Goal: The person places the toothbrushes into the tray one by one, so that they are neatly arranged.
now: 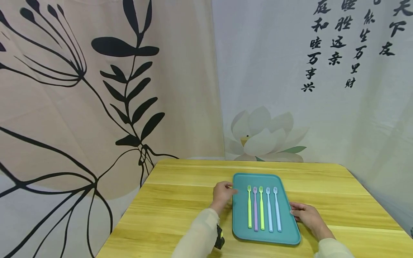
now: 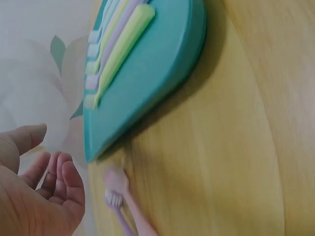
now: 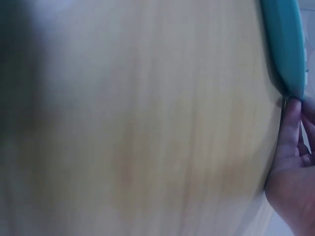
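Note:
A teal rectangular tray (image 1: 240, 211) stands on the wooden table, with several toothbrushes lying side by side in it: a yellow-green toothbrush (image 1: 249, 211) at the left, a purple toothbrush (image 1: 256, 211), another yellow-green one, then two light-blue ones. At the tray's left edge is my left hand (image 1: 223, 195), its fingers loosely bent and holding nothing; a gap shows between it and the tray in the left wrist view. My right hand (image 1: 308, 216) grips the tray's right rim between thumb and fingers. In the left wrist view a pink toothbrush (image 2: 133, 206) and a purple one (image 2: 118, 209) lie on the table.
The wooden table (image 1: 174, 204) runs back to a printed cloth backdrop (image 1: 180, 89) with plants, a lotus and writing. A small black device (image 1: 219, 237) sits at my left wrist. My left forearm covers part of the table in the head view.

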Demonstrator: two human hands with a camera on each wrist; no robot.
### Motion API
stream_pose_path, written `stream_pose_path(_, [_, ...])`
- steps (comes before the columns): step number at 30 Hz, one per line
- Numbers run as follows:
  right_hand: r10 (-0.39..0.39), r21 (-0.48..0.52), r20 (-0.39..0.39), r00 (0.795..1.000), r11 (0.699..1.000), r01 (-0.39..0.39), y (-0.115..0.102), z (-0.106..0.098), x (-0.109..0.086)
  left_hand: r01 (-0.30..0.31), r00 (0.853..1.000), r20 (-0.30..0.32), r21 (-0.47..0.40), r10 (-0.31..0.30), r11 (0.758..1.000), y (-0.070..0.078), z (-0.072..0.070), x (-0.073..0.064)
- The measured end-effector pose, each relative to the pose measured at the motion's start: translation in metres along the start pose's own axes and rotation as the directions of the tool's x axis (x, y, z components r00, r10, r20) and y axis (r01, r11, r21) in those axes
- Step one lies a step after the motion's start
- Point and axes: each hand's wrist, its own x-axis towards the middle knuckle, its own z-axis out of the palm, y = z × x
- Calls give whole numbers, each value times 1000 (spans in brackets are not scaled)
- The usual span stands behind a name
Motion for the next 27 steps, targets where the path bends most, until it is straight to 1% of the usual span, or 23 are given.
stream_pose_path(2, [4,1,2,1000,1000,-4,0,0,0,33,999,21,-65,-31,997,-1,-6,0])
stream_pose_path(4, [7,2,1,1000,1000,-7,1,0,0,71,997,35,-125,-68,990,-2,-13,1])
stream_pose_path(5, [7,-2,1,1000,1000,-7,1,0,1,73,997,34,-122,-70,990,-4,-16,2])
stream_pose_path(7, [11,-2,-2,1000,1000,-11,1,0,1,66,998,25,-90,-64,994,-6,-22,4])
stream_pose_path(11, [19,-5,-3,1000,1000,-19,1,-1,0,26,1000,-10,38,-26,999,-13,-34,10])
stream_pose_path(14, [20,-2,2,1000,1000,-20,1,-1,0,28,999,-18,74,-27,997,-18,-44,14])
stream_pose_path(18, [5,3,7,1000,1000,-6,-1,-1,1,23,1000,-5,99,-23,995,-26,-57,18])
stream_pose_path(21, [0,8,9,1000,1000,0,-2,-1,0,16,1000,11,108,-18,994,-33,-67,19])
stream_pose_path(23, [4,13,9,1000,1000,-4,-1,-1,0,21,999,27,109,-24,994,-39,-73,16])
stream_pose_path(27, [7,15,-4,1000,1000,-6,3,0,0,43,995,81,94,-51,995,-48,-84,8])
